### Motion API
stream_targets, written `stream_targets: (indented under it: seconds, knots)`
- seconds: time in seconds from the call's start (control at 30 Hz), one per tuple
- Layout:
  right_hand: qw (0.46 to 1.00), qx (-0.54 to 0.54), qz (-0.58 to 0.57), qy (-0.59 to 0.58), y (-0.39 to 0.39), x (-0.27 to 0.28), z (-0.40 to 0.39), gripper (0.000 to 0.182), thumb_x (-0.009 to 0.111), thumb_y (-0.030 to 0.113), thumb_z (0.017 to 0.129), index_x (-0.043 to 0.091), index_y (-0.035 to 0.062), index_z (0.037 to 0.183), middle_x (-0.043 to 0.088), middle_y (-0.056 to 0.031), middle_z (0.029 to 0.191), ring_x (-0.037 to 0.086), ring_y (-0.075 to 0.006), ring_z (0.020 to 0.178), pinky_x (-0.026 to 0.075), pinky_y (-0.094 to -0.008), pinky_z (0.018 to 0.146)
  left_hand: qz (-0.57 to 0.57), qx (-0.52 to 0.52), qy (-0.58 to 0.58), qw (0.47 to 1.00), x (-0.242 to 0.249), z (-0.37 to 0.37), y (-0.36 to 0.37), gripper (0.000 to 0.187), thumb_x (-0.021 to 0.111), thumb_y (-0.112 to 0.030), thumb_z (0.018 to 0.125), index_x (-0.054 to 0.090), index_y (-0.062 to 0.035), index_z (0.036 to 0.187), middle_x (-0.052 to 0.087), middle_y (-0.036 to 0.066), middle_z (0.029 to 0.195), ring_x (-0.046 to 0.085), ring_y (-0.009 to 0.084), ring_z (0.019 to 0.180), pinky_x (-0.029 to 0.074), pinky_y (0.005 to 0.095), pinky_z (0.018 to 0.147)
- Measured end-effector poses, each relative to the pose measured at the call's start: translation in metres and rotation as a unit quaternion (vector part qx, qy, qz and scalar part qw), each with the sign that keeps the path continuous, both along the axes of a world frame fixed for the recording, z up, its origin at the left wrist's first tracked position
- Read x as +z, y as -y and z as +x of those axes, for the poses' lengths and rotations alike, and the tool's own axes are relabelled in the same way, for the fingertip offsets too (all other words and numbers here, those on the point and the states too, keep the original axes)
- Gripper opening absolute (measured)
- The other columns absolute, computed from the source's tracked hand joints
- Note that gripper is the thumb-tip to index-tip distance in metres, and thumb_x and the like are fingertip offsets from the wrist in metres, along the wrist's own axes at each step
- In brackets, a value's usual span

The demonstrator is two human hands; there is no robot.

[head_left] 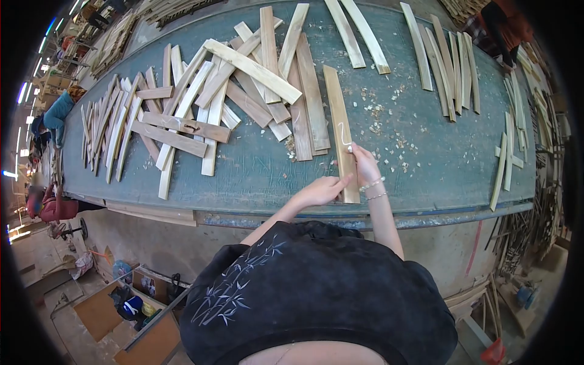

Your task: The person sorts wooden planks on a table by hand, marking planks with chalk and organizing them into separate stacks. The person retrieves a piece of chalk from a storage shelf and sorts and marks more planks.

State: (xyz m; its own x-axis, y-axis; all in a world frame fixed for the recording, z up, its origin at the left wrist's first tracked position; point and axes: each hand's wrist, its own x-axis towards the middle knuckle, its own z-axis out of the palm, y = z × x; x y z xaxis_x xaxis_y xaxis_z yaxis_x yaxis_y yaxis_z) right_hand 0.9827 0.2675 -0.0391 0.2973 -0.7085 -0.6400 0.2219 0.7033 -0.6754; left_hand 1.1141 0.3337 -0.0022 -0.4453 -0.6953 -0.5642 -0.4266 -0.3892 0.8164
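A long wooden slat (340,121) lies at a slight tilt in front of me, its lower end toward my body. My left hand (322,190) is closed on the slat's left edge near that end, fingers and thumb pinching it. Over its right edge, my right hand (365,163) pinches a small white piece of chalk (350,148) against the wood. A curved white chalk line (343,132) runs up the slat's face from the chalk's tip. The fingertips of the right hand are partly hidden by its knuckles.
A heap of loose slats (213,91) covers the left side of the green worktable (255,176). More slats (450,67) lie at the far right, with wood chips (383,121) scattered between. Other people stand at the table's left end and far right corner.
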Motion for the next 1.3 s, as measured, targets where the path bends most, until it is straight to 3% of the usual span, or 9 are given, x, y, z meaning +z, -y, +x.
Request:
stream_targets:
  seconds: [0.1,0.2,0.33,0.47,0.63,0.73,0.8,1.13,1.3]
  knots:
    - [0.910,-0.010,-0.246,-0.333,-0.002,-0.031,0.006,0.026,0.044,0.023,0.085,0.052,-0.0001,0.075,0.055,-0.0074,0.065,0.048,-0.0114,0.060,0.039,-0.0255,0.057,-0.117,0.041,0.102,0.987,-0.022,0.014,0.016,0.053,0.034,-0.047,0.084,0.053,0.0015,0.096,0.059,0.021,0.078,0.059,0.0289,0.070,0.046,0.0376,0.062]
    - [0.875,-0.012,-0.300,-0.380,0.022,-0.021,0.003,0.027,0.043,0.024,0.086,0.052,0.0005,0.075,0.054,-0.0076,0.065,0.047,-0.0107,0.061,0.039,-0.0266,0.058,-0.250,0.224,0.356,0.872,-0.058,0.019,0.046,0.057,0.048,-0.041,0.078,0.035,-0.0055,0.121,0.058,0.020,0.072,0.059,0.0315,0.069,0.047,0.0378,0.058]
    - [0.871,-0.030,-0.398,-0.287,0.140,0.012,0.001,0.029,0.043,0.027,0.086,0.053,0.0007,0.079,0.054,-0.0071,0.069,0.046,-0.0099,0.064,0.039,-0.0263,0.061,-0.257,0.198,0.471,0.820,-0.082,0.013,0.073,0.074,0.054,-0.041,0.073,0.018,-0.0059,0.128,0.057,0.019,0.068,0.058,0.0318,0.064,0.047,0.0380,0.056]
    - [0.839,-0.022,-0.404,-0.364,0.244,0.020,-0.005,0.034,0.046,0.031,0.082,0.057,-0.0010,0.078,0.056,-0.0048,0.067,0.047,-0.0097,0.063,0.039,-0.0261,0.059,-0.193,0.179,0.387,0.884,-0.070,0.018,0.076,0.083,0.057,-0.040,0.070,0.014,0.0038,0.126,0.057,0.022,0.072,0.059,0.0318,0.065,0.048,0.0372,0.056]
    - [0.944,0.011,-0.268,-0.192,0.179,0.016,0.024,0.032,0.047,0.035,0.083,0.057,0.0053,0.078,0.056,-0.0017,0.064,0.050,-0.0085,0.053,0.038,-0.0208,0.047,-0.212,0.201,0.282,0.914,-0.060,0.043,0.041,0.078,0.054,-0.035,0.072,0.017,0.0102,0.123,0.056,0.021,0.081,0.059,0.0286,0.074,0.048,0.0356,0.065]
    - [0.982,0.013,-0.168,-0.089,0.110,-0.007,0.032,0.033,0.046,0.038,0.084,0.052,0.0081,0.072,0.053,-0.0005,0.056,0.048,-0.0078,0.046,0.038,-0.0207,0.042,-0.112,0.249,-0.046,0.961,-0.049,0.044,0.009,0.070,0.050,-0.034,0.074,0.021,0.0037,0.125,0.058,0.016,0.079,0.059,0.0259,0.069,0.048,0.0378,0.065]
    - [0.979,-0.004,-0.162,-0.125,0.078,-0.028,0.032,0.035,0.045,0.040,0.084,0.051,0.0085,0.069,0.050,0.0001,0.054,0.046,-0.0074,0.044,0.037,-0.0194,0.041,0.178,0.318,-0.528,0.767,-0.003,0.039,-0.008,0.059,0.041,-0.040,0.079,0.031,-0.0010,0.121,0.056,0.013,0.083,0.057,0.0235,0.072,0.047,0.0387,0.070]
    - [0.957,0.044,-0.280,-0.062,0.004,-0.001,0.059,0.013,0.057,0.013,0.079,0.048,0.0034,0.076,0.052,0.0013,0.062,0.048,-0.0040,0.057,0.040,-0.0170,0.050,0.137,0.398,-0.360,0.833,-0.017,0.036,-0.029,0.041,0.039,-0.035,0.085,0.040,-0.0013,0.108,0.053,0.008,0.071,0.055,0.0160,0.060,0.048,0.0318,0.060]
    - [0.826,0.174,-0.481,-0.237,0.004,0.016,0.076,0.016,0.059,0.011,0.076,0.047,-0.0006,0.072,0.052,-0.0029,0.060,0.049,-0.0060,0.056,0.040,-0.0232,0.050,0.112,0.410,-0.303,0.853,-0.011,0.036,-0.029,0.033,0.047,-0.025,0.083,0.042,0.0001,0.104,0.053,0.008,0.072,0.055,0.0152,0.058,0.048,0.0299,0.055]
